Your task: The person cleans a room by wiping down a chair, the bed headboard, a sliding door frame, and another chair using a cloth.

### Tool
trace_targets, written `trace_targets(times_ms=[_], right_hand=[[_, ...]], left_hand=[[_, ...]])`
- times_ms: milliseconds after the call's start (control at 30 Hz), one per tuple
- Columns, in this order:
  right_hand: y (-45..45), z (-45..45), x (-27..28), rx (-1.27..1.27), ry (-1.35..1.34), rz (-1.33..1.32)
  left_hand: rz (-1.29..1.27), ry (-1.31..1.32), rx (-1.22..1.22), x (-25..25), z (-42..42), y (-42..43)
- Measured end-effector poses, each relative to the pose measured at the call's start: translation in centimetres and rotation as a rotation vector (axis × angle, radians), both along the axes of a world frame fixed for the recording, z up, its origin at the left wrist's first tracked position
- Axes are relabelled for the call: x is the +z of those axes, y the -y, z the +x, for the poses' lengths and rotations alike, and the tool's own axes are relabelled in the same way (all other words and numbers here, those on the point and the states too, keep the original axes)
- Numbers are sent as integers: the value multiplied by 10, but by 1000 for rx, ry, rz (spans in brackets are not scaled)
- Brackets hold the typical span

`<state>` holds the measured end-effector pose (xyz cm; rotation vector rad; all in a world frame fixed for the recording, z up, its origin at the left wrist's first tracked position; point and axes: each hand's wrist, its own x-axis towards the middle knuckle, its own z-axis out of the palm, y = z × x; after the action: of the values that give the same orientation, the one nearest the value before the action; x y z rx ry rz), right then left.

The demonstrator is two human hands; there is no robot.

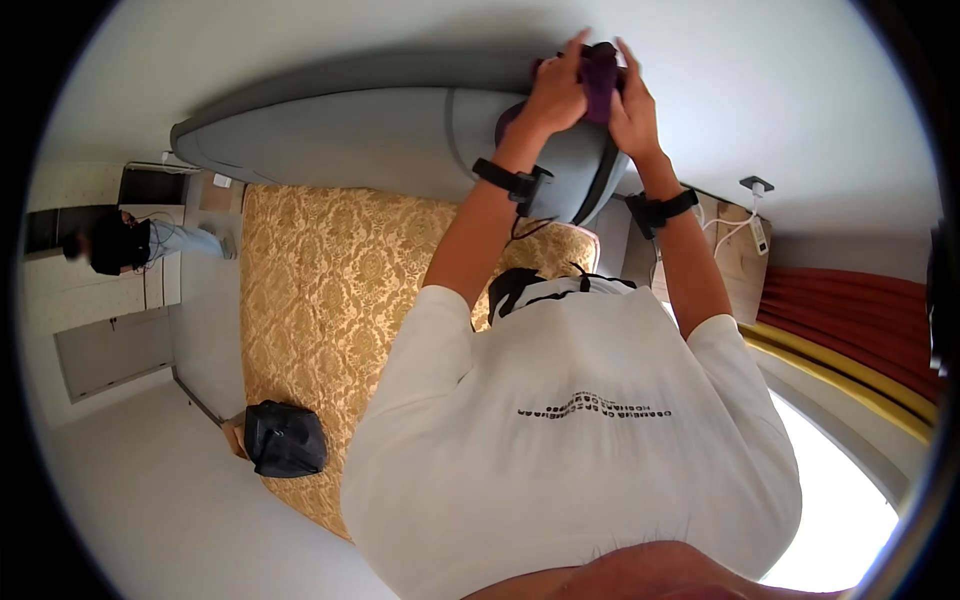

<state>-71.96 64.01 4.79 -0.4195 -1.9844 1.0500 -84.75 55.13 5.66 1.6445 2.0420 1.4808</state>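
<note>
Both of my hands are raised at the grey padded headboard [330,128], close to its right end. My left hand [556,98] grips a crumpled purple cloth [600,85], its index finger pointing up. From the other side my right hand [634,112] holds the same cloth, with its thumb and fingers along the edge. A dark patch shows at the top of the cloth, too small to make out. More purple fabric [507,122] hangs behind my left wrist against the headboard. Black straps with small devices sit on both wrists.
A gold patterned mattress [310,270] lies below the headboard, with a black bag [286,439] on its far corner. A person [125,243] stands at the far left. To the right are a wooden bedside table [735,262], a power strip [758,237] with cables and a red curtain [850,310].
</note>
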Motion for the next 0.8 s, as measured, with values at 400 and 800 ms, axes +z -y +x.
trace_targets(times_ms=[400,800], right_hand=[[13,-15,-32,130,-192,-348],[-43,132,-12,89,-183,-635]], left_hand=[[-319,102,-91,36,-28,20],[-224,-726,626,-14,-61,21]])
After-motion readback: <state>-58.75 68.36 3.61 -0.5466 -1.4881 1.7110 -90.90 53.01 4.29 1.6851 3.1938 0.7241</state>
